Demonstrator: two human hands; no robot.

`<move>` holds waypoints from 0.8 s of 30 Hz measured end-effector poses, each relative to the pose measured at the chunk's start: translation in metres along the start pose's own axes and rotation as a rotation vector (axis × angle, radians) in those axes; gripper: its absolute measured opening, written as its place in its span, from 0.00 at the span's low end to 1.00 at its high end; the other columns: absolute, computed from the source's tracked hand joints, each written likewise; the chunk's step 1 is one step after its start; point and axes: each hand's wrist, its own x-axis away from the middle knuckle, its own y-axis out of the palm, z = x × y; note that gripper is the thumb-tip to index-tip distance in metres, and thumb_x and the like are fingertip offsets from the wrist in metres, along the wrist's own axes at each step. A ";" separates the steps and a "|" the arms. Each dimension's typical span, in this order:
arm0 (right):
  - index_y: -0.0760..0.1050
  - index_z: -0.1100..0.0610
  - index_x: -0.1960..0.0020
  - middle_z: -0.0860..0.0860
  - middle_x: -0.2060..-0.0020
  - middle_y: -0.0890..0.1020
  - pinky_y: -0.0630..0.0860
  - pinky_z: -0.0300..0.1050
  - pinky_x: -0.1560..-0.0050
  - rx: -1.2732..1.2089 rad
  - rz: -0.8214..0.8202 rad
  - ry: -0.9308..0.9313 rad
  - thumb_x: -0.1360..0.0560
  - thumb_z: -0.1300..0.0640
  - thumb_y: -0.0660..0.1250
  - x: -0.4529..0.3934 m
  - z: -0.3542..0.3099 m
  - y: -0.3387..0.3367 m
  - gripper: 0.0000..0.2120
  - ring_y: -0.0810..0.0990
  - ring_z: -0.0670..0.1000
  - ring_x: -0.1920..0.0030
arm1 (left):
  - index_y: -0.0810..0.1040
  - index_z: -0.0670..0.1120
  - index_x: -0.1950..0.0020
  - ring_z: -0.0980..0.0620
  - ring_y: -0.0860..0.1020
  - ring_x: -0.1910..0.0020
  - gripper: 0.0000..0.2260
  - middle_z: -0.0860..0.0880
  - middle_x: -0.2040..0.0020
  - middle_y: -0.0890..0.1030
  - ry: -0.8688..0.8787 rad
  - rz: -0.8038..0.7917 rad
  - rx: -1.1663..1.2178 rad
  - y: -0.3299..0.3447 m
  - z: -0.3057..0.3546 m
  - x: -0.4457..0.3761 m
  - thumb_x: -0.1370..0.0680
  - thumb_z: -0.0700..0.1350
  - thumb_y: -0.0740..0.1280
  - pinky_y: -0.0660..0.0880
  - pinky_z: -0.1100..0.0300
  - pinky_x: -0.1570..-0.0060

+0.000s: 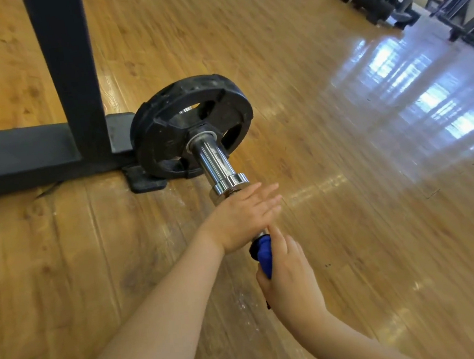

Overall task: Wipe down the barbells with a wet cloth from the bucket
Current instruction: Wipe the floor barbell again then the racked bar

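Forearms, two, bare, reaching in from below; left hand [241, 218], fingers straight and together, laid flat over the chrome barbell [215, 159] just behind its collar; right hand [289, 276], fingers curled round the blue cloth [263, 254] wrapped on the shaft just beside it. Black weight plate [191, 125] rests on the wooden floor [328, 139] against the dark rack [68, 80]; bucket not seen. Step judged: wiping the shaft, the left hand seemingly steadying; next calls for sliding the cloth toward collar and sleeve.

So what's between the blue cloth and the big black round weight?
In the head view, the left hand lies flat across the bar just past the blue cloth; beyond it the shiny barbell sleeve runs bare up to the black weight plate.
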 end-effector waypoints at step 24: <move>0.70 0.62 0.41 0.54 0.51 0.77 0.72 0.43 0.52 0.128 0.085 0.094 0.29 0.66 0.66 0.001 -0.021 0.003 0.17 0.75 0.54 0.50 | 0.77 0.45 0.36 0.50 0.68 0.30 0.21 0.47 0.33 0.74 -0.141 0.019 0.015 -0.008 -0.007 0.018 0.29 0.39 0.70 0.55 0.48 0.29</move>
